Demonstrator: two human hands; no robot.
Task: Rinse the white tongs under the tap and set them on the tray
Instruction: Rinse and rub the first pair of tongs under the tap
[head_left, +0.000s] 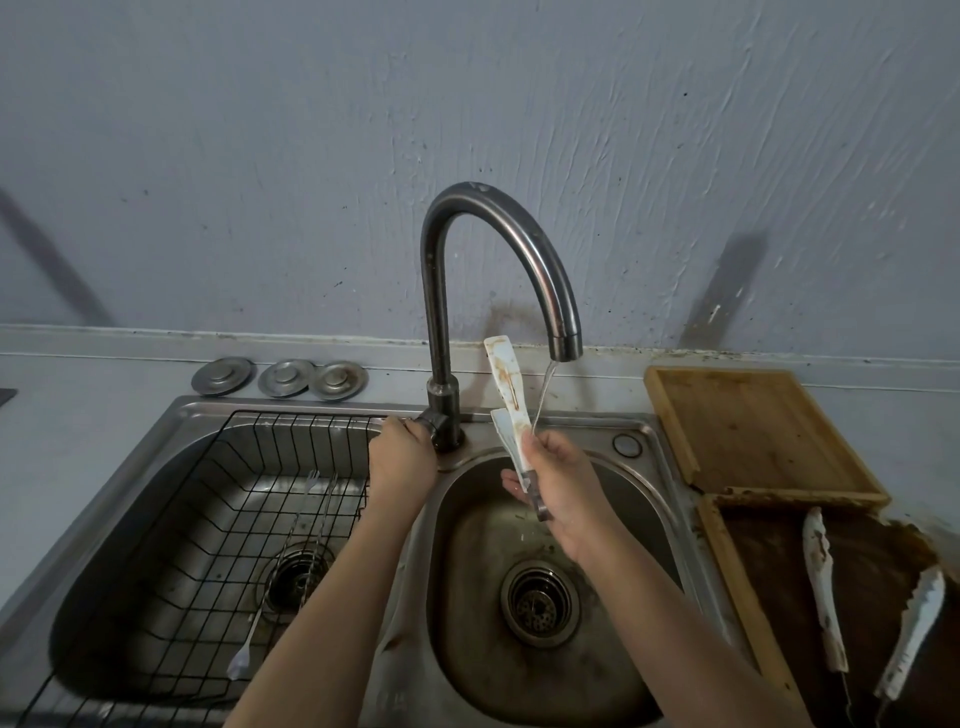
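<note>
Right hand (558, 483) raised gripping white tongs (511, 410), under tap (563, 343)

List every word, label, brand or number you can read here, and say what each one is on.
None: no readable text anywhere in this view.
Tap: bare metal, no brand visible.
Tongs in the right hand: brown stains only, no print.
Sink, wooden trays, three metal lids: no markings visible.
</note>
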